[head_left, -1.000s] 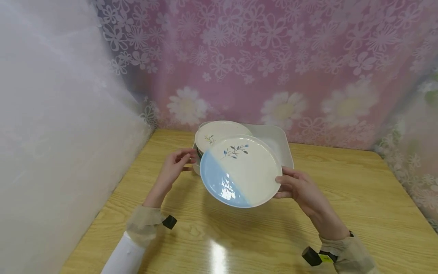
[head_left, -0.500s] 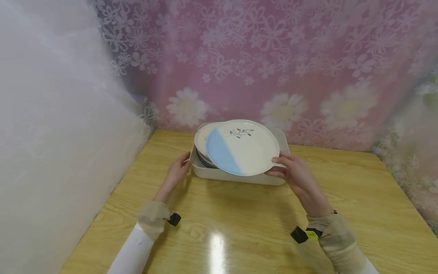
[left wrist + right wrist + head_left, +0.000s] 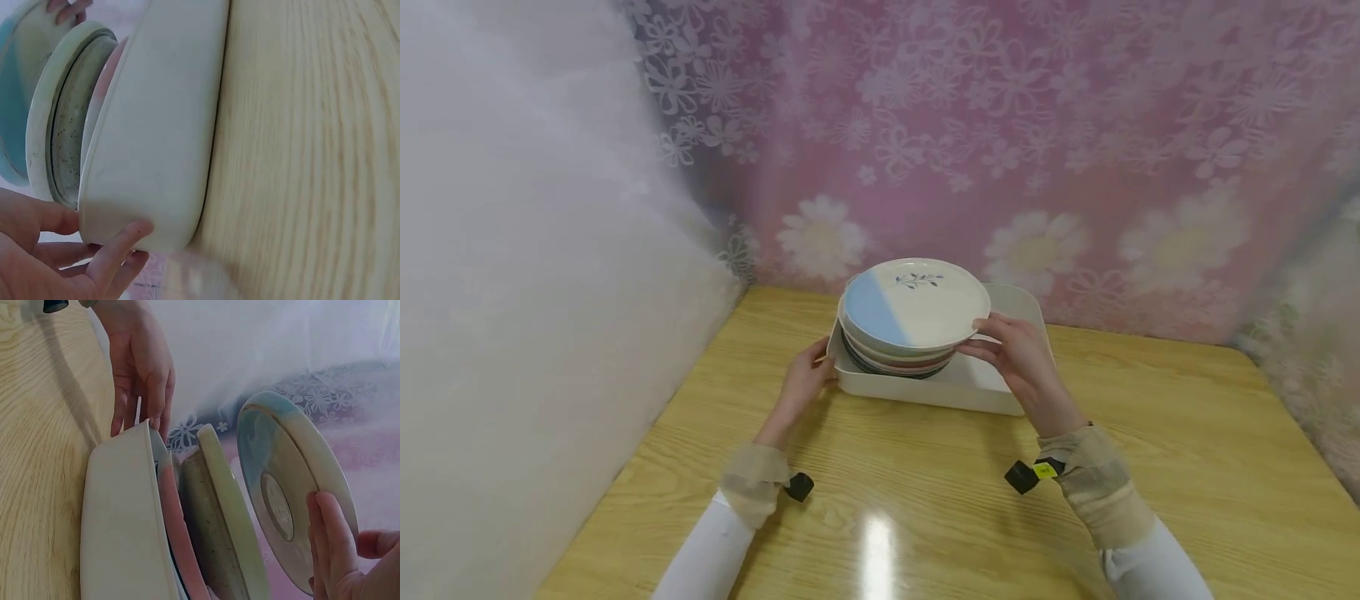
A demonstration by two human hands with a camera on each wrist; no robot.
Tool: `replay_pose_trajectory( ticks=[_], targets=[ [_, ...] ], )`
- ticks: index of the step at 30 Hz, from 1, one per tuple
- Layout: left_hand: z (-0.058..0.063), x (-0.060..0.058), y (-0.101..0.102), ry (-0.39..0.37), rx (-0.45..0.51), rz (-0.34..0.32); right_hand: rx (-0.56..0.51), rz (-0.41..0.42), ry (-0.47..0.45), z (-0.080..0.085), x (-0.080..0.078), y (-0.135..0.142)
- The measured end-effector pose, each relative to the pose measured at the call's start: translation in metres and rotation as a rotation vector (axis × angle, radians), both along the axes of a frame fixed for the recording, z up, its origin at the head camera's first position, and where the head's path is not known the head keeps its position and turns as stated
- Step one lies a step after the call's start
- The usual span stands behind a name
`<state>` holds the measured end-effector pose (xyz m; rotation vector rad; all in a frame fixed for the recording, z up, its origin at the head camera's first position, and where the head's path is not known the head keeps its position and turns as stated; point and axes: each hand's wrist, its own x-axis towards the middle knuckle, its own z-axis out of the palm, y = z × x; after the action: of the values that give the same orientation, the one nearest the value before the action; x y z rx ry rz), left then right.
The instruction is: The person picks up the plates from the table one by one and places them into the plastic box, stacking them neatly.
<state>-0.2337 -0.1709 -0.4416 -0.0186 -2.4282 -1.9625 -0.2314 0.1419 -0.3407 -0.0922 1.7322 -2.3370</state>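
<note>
My right hand (image 3: 1021, 357) grips the right edge of a round white-and-blue plate (image 3: 938, 302) with a leaf-sprig print, thumb on top and fingers beneath. The right wrist view shows the plate's underside (image 3: 275, 481), tilted and apart from the stack below. That stack of plates (image 3: 904, 363), with white, pink and dark edges, sits in the left part of a white rectangular bin (image 3: 936, 395). My left hand (image 3: 803, 377) pinches the bin's left front corner; in the left wrist view the thumb is at the rim and the fingers (image 3: 122, 247) lie against the outer wall.
The bin stands on a wood-grain table (image 3: 925, 475) near its back edge. Behind it hangs a pink flowered curtain (image 3: 925, 150), and a white sheet (image 3: 550, 250) borders the table on the left. A small black device (image 3: 1022, 477) is strapped to each wrist.
The right hand has carried the blue-and-white plate back and left, from in front of the bin to over the stack. The left hand has come to the bin's corner and taken hold there.
</note>
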Motion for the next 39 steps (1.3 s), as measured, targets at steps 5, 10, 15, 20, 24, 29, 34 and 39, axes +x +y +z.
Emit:
replay_pose_trajectory(
  ticks=[5,10,15,20,24,29,34,39],
  targets=[
    [0.0,-0.001,0.004,-0.019,0.008,0.027,0.0,-0.036,-0.042,-0.004,-0.009,-0.005],
    [0.0,0.0,0.004,-0.023,0.013,0.037,-0.005,-0.064,-0.087,-0.01,-0.017,-0.01],
    [-0.001,0.0,0.004,-0.022,0.011,0.047,0.0,-0.055,-0.11,-0.016,-0.021,-0.014],
    [-0.002,-0.001,0.004,-0.016,0.011,0.045,0.034,-0.036,-0.096,-0.02,-0.022,-0.015],
    [-0.002,-0.001,0.004,-0.02,0.022,0.042,0.074,-0.005,-0.077,-0.022,-0.023,-0.013],
    [0.005,0.003,0.004,-0.032,0.046,0.029,0.136,0.037,-0.04,-0.025,-0.025,-0.012],
    [0.011,0.007,0.005,-0.032,0.042,0.03,0.229,0.07,0.009,-0.026,-0.027,-0.01],
    [-0.001,0.003,0.005,-0.023,0.037,0.057,0.331,0.085,0.046,-0.029,-0.031,-0.009]
  ],
)
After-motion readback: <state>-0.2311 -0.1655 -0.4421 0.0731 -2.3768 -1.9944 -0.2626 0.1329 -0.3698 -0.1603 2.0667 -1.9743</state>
